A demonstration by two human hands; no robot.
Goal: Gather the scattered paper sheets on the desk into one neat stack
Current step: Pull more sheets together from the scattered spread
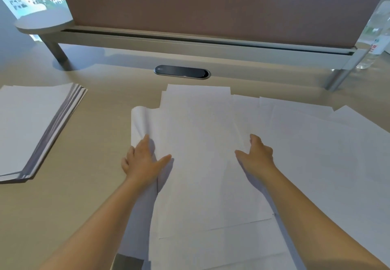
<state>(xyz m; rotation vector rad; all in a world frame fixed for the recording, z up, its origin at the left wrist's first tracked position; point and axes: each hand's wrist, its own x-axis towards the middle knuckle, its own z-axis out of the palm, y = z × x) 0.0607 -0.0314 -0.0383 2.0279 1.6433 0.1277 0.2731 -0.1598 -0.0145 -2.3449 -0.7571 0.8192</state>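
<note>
**Two hands on a spread of white paper**

A beige desk (63, 206) is seen from above. Many loose white paper sheets (211, 143) are spread over the middle and right of it — they overlap each other at different angles, and their edges do not line up.

The left hand (143, 162) is laid on the left edge of the spread. Its thumb is stretched out flat on top of the paper, and the other fingers are set along the edge, where one sheet is curled up beside them. Whether that edge is truly gripped cannot be told.

The right hand (256, 155) is placed further right, on the same spread. Its thumb is pointed toward the left hand, and its fingers are bent down onto the paper. It cannot be told whether a sheet is pinched under them.

A second pile of paper (27, 128) is found at the far left, well apart from the loose sheets — its edges are fanned out a little.

Behind the paper, a dark oval cover (182, 72) is set into the desk. A brown divider wall (211, 5) is stood at the back, and a clear plastic bottle (375, 29) is seen at the far right.
</note>
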